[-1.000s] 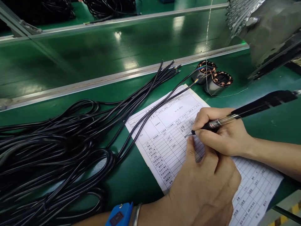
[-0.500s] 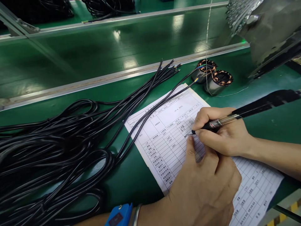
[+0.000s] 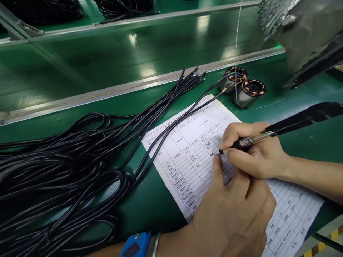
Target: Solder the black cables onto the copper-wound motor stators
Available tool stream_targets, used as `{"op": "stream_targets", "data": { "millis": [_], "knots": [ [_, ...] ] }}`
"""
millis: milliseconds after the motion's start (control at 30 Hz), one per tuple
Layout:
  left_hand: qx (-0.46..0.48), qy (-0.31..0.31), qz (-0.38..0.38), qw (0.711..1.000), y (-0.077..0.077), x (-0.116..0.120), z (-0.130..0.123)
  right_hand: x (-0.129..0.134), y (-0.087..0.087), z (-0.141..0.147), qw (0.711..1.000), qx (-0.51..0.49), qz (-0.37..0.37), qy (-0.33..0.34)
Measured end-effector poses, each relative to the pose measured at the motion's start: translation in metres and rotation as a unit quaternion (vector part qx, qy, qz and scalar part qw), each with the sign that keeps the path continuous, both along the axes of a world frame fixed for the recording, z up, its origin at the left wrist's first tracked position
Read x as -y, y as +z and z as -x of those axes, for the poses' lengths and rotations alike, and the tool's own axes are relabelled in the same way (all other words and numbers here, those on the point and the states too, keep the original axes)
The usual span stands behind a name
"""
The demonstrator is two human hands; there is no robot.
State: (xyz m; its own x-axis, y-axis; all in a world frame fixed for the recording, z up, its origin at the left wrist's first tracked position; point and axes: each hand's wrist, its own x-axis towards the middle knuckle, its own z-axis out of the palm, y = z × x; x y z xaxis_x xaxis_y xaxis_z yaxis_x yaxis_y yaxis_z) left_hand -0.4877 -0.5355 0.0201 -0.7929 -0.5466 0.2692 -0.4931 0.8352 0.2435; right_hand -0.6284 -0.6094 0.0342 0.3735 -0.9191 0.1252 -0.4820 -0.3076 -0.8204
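Observation:
Between the thumb and fingers of my right hand (image 3: 252, 150) is a black pen (image 3: 244, 142), its tip on a printed form (image 3: 171, 164). Handwritten characters stand beside the tip, and further handwriting fills some of the form's cells. My left hand (image 3: 235, 210) lies on the paper just below, one finger stretched out close to the pen tip. Its other fingers are partly hidden by my right hand. A blue device (image 3: 136, 245) and a metal band sit on the left wrist. Two black cables cross the form's upper left part.
Many coiled black cables (image 3: 66, 167) cover the bench's left side. Two motor stators (image 3: 250, 92) with copper windings stand beyond the form, joined to cables. A foil-wrapped metal fixture (image 3: 308, 39) rises at upper right. A green conveyor belt (image 3: 112, 59) with metal rails runs behind.
The pen tip has moved very slightly to the right, and the handwriting beside it has grown by a few strokes. My left hand has stayed almost still.

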Motion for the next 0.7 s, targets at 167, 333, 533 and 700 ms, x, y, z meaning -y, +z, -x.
{"op": "stream_targets", "data": {
  "millis": [167,333,533,700],
  "knots": [
    [0.003,0.003,0.002,1.000,0.0000,0.0000,-0.0004,0.0000,-0.0003,0.0002,1.000,-0.001,0.006,-0.006],
    [0.009,-0.001,0.001,1.000,0.0006,0.0007,-0.0011,0.0005,-0.0011,0.0007,1.000,0.003,0.019,-0.001],
    [0.039,-0.005,0.002,0.999,0.0032,0.0034,0.0019,0.0028,-0.0016,0.0035,0.999,0.021,0.034,-0.016],
    [0.030,0.006,0.013,0.999,0.0020,0.0037,0.0048,0.0050,-0.0019,0.0043,1.000,0.017,0.008,-0.005]
  ]
}}
